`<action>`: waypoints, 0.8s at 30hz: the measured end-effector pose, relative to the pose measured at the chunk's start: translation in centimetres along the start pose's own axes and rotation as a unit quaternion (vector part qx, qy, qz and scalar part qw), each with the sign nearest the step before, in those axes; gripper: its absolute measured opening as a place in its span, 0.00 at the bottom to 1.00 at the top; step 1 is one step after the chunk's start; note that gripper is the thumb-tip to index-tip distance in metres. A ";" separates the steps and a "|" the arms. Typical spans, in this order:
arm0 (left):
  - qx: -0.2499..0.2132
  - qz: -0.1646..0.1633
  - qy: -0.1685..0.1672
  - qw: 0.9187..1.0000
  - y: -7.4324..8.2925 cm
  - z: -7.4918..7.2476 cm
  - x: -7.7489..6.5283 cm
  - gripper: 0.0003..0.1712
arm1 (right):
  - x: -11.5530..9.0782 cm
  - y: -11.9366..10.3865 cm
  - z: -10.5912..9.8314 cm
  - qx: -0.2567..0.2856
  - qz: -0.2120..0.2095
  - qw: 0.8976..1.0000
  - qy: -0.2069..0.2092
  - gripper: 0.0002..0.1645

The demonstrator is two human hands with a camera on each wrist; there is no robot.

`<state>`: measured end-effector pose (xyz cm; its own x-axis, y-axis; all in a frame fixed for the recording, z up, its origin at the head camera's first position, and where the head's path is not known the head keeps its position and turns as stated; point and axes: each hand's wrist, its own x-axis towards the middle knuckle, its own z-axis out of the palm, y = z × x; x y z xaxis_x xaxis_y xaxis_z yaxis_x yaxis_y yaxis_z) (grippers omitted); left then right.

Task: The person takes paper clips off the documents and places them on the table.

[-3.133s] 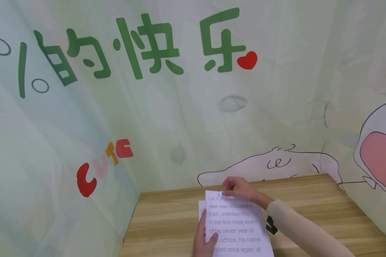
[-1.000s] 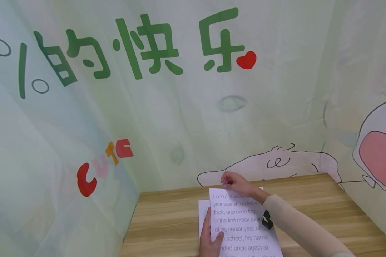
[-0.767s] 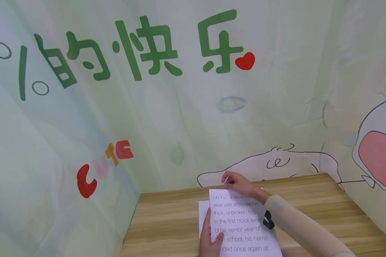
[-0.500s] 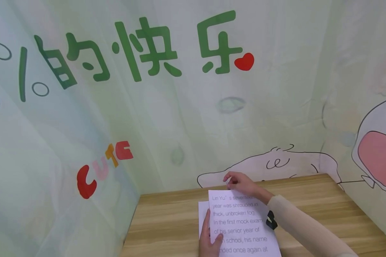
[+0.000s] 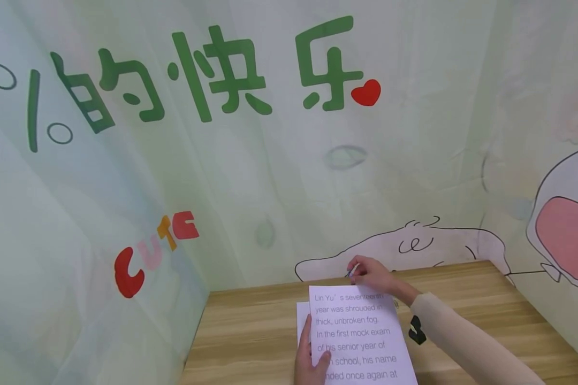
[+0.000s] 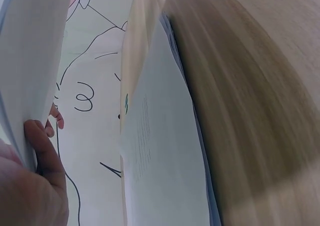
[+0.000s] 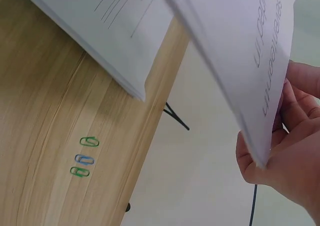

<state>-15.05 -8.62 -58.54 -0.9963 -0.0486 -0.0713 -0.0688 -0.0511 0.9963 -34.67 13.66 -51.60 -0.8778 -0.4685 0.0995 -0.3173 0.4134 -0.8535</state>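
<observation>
My left hand grips the left edge of several printed white sheets, thumb on the front. The sheets are raised and tilted above the table, and they fill the left of the left wrist view. At their top edge, my right hand pinches a small thin bluish thing, apparently a paper clip, between thumb and fingertips. In the right wrist view the right hand curls beside the sheets' corner, which hides the clip. Another stack of paper lies on the table underneath.
Two green paper clips and a blue one lie on the wooden table, to the right of the lower stack. A printed curtain hangs right behind the table's far edge.
A paper clip showed at the sheets' top edge 3.1 s ago; that spot is bare now. My right hand has moved slightly right along the edge. The sheets shifted right, then back left a little.
</observation>
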 end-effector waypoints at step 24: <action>0.013 0.011 0.013 1.000 -0.1 -0.5 -0.1 0.54 | -2.9 2.3 -2.8 0.011 0.032 0.999 0.037 0.12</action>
<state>-14.88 -9.12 -58.63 -0.9958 -0.0761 -0.0502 -0.0485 -0.0238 0.9985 -33.89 18.13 -52.44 -0.9204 -0.3823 0.0817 -0.2528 0.4225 -0.8704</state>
